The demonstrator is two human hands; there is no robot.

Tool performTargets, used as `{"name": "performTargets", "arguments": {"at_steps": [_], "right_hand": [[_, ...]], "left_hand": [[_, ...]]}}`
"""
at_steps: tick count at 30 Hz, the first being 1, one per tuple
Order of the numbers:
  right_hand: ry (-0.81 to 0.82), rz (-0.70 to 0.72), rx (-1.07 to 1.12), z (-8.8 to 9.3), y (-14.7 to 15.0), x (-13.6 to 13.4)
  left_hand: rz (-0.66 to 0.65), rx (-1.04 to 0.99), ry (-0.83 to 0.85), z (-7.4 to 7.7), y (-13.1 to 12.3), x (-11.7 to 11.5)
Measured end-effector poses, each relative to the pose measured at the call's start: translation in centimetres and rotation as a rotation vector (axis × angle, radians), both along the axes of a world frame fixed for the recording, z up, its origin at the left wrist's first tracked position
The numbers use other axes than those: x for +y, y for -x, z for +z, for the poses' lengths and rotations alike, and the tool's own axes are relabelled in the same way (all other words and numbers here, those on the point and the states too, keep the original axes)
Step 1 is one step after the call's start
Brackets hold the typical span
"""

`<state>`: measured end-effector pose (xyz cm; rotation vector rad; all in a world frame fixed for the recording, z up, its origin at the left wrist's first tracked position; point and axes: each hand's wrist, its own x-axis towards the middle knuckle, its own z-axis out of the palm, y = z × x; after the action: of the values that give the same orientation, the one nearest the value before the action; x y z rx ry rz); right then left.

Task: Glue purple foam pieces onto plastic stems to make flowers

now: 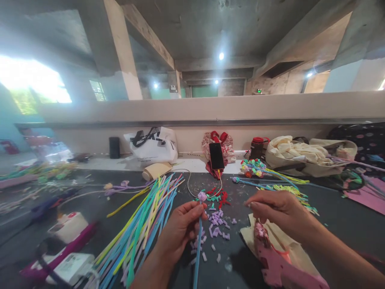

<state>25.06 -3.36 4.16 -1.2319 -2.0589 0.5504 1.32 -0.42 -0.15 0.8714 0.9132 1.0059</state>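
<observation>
On the dark table (pixel 345 224), left hand (pixel 180 230) clasps blue stick (pixel 198 249); right hand (pixel 279 208) nearby, grasp unclear.

- Left hand (pixel 180 230): bare, uncovered from fingertips to wrist. The thumb side faces the camera, with creases visible at the thumb joint.
- Left forearm (pixel 150 275): bare along its whole visible length, down to the lower edge of the view. Only a short stretch above the wrist shows.
- Right hand (pixel 276 208): bare. The back of the hand faces the camera, with knuckle ridges visible.
- Right forearm (pixel 339 257): bare along its whole visible length, to the lower right corner. A longer stretch shows than on the left side.
- Fingernails (pixel 251 204): short, trimmed close to the fingertip. The finish is too small to tell.
</observation>
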Motion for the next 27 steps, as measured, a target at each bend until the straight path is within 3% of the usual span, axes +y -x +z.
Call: {"name": "performTargets", "arguments": {"at_steps": [7, 12, 27], "right_hand": [[0.03, -0.013, -0.01, -1.2, 0.1, -0.1], [0.015, -0.037, -0.052, -1.6, -0.2, -0.1], [-0.043, -0.077, -0.184, -2.3, 0.7, 0.0]], "left_hand": [[0.068, 0.043, -0.004, 0.2, -0.3, -0.1], [0.046, 0.017, -0.011, 0.2, -0.1, 0.1], [0.089, 0.192, -0.112, -0.5, -0.8, -0.4]]}}
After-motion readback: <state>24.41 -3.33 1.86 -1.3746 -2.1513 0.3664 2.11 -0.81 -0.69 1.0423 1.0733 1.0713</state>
